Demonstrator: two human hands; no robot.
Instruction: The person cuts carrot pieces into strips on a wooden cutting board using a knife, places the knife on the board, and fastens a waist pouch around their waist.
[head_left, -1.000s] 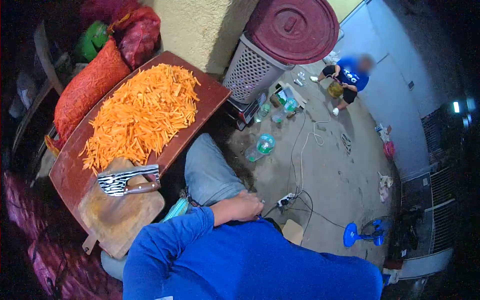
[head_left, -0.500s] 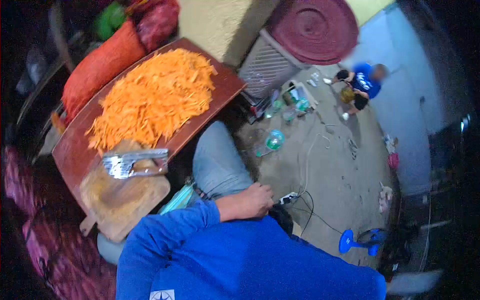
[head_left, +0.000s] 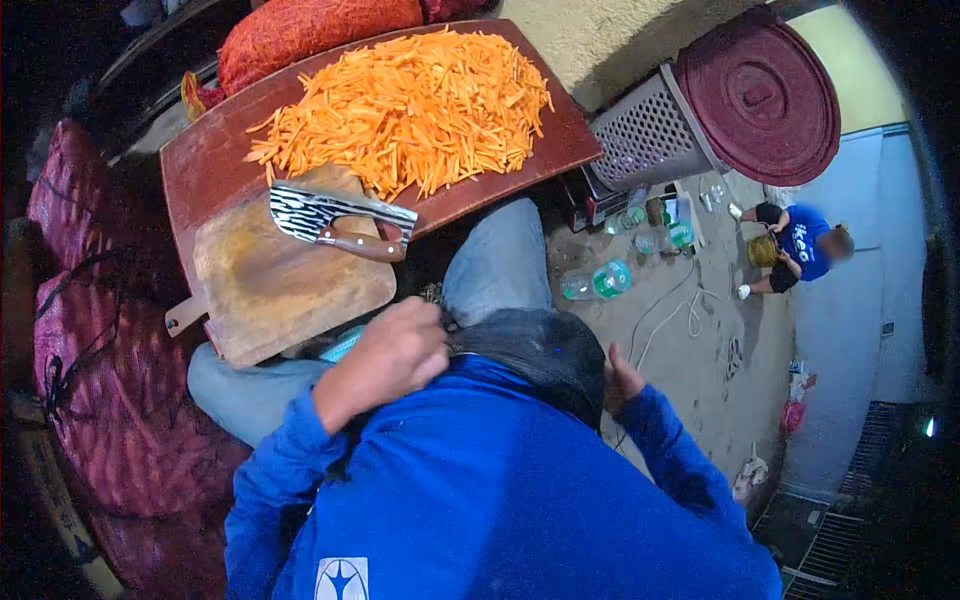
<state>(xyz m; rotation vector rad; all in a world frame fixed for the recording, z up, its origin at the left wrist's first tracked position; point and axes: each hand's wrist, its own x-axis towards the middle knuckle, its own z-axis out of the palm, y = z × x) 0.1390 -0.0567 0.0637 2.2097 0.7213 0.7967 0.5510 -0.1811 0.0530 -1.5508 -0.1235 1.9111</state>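
My left hand is closed in front of my waist, near the shirt hem. What its curled fingers hold, if anything, is hidden. On the other side my right hand is at the edge of a black waist bag, thumb raised, its fingers hidden. Ahead of the left hand lies a wooden cutting board with a handle. A cleaver with a brown handle and black-and-silver patterned blade lies on it. Beyond the board, orange carrot strips are heaped on the reddish-brown table.
An orange mesh sack lies behind the table, purple-red sacks at left. Right of the table stand a grey basket and a maroon lid. Plastic bottles and a cord lie on the floor. Another person sits farther off.
My left hand has drawn back leftward from across my waist. My right hand has come into view beside the black bag. The view has turned, shifting the table up and right.
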